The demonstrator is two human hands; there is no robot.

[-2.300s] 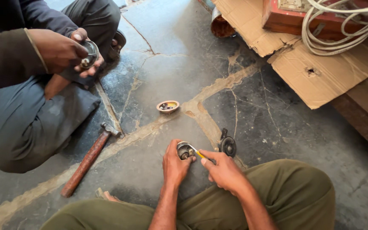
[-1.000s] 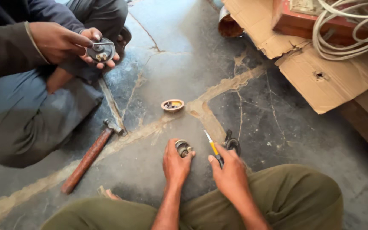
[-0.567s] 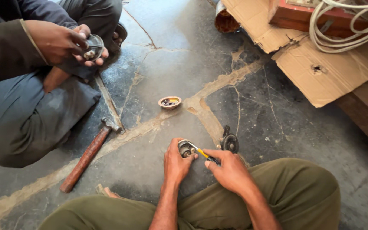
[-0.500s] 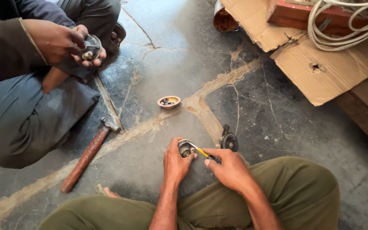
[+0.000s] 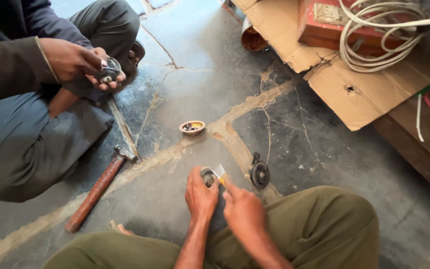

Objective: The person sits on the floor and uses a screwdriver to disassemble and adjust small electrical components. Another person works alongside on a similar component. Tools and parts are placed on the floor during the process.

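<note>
Yellow-handled screwdriver, gripped in right hand, points up-left into round metal part clasped by left hand.

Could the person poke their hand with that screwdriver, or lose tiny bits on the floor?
Maybe. The right hand pushes a screwdriver into a small round part that the left hand grips, so a slip could jab those fingers. The little dish of small bits sits on the floor and might be knocked over.

Grey floor veined with tan cracks; olive trousers; rust-brown hammer; tan cardboard; white cable; red box.
</note>
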